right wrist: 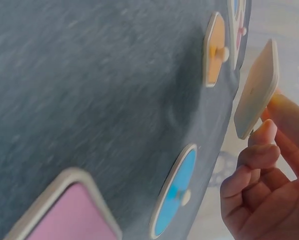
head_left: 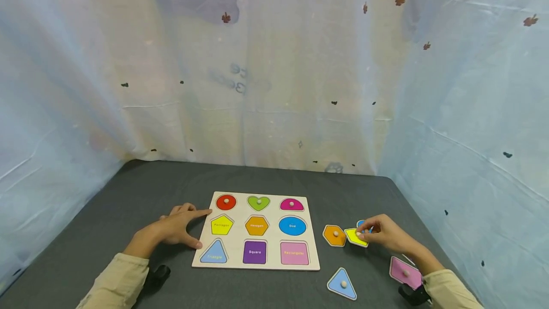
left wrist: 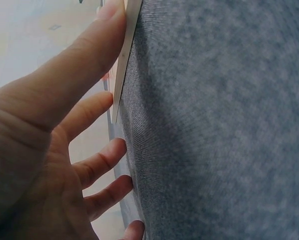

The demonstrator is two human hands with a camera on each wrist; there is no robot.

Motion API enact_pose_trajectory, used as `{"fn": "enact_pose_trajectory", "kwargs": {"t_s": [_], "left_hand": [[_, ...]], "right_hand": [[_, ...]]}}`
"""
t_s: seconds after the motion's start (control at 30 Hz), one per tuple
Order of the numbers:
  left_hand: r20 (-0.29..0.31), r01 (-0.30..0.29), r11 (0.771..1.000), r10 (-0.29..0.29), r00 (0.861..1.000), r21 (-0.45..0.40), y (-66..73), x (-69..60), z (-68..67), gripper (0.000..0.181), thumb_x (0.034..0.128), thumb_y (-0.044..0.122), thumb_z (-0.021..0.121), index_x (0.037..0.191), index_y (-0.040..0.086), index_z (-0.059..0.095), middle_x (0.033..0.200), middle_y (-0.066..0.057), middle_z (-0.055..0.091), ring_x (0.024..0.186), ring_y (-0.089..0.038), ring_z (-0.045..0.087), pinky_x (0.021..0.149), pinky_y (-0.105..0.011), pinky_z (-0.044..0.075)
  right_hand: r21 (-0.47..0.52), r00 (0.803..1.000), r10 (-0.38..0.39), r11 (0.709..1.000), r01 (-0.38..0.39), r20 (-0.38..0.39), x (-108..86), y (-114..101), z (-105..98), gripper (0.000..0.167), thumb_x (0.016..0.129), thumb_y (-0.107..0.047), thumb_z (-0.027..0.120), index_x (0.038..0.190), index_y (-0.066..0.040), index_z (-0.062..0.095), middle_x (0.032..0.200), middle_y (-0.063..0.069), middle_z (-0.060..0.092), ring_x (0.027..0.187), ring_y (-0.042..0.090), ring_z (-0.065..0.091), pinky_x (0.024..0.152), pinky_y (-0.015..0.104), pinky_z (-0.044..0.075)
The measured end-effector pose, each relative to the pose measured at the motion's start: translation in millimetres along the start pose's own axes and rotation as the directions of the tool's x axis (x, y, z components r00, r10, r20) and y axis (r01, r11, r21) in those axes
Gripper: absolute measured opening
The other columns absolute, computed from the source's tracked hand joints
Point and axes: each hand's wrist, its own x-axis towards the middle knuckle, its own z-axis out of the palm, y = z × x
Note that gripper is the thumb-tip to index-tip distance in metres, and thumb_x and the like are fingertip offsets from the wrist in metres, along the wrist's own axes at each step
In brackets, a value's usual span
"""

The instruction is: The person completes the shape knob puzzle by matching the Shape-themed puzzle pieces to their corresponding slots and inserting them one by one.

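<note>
A wooden shape-puzzle board [head_left: 274, 232] lies on the grey table. Its top row holds a red circle [head_left: 226, 202], a green heart [head_left: 258, 203] and a magenta half circle [head_left: 291, 204], all knobbed. Thumb and index finger of my left hand [head_left: 177, 227] touch the board's left edge, fingers spread; the left wrist view shows the thumb on the board [left wrist: 120, 75]. My right hand [head_left: 388, 232] pinches a yellow pentagon piece [head_left: 355, 238]. In the right wrist view the pentagon piece's bare wooden underside [right wrist: 259, 90] is lifted off the table.
Around the right hand lie an orange hexagon piece [head_left: 333, 236], a blue oval piece [right wrist: 175, 195], and a pink rectangle piece [head_left: 404, 272] partly under the wrist. A light blue triangle piece [head_left: 341, 284] sits nearer the front. Pale curtains [head_left: 274, 70] hang behind the table.
</note>
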Motion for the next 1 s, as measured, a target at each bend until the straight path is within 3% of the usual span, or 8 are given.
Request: {"fn": "enact_pose_trajectory", "kwargs": {"t_s": [0.2,1.0], "left_hand": [[-0.007,-0.005,1.0,0.005,1.0,0.002,-1.8,1.5,-0.6,0.098,0.0673,0.046,0.092,0.152,0.026,0.047,0.138,-0.016,0.045,0.126,-0.041,0.041,0.094,-0.075,0.034],[-0.012,-0.004,1.0,0.004,1.0,0.0,-1.5,1.7,1.4,0.099,0.0665,0.045,0.093,0.152,0.025,0.047,0.137,-0.016,0.046,0.125,-0.042,0.04,0.096,-0.079,0.031]], "right_hand": [[-0.003,1.0,-0.005,1.0,0.005,0.008,13.0,-11,5,0.011,0.094,-0.008,0.07,0.099,0.0,0.076,0.083,0.011,0.07,0.056,-0.001,0.041,0.05,0.021,0.038],[0.047,0.999,-0.012,0.999,0.01,0.049,62.5,-42,43,0.011,0.092,-0.008,0.073,0.095,0.002,0.076,0.073,0.013,0.061,0.057,0.0,0.041,0.051,0.017,0.035]]}}
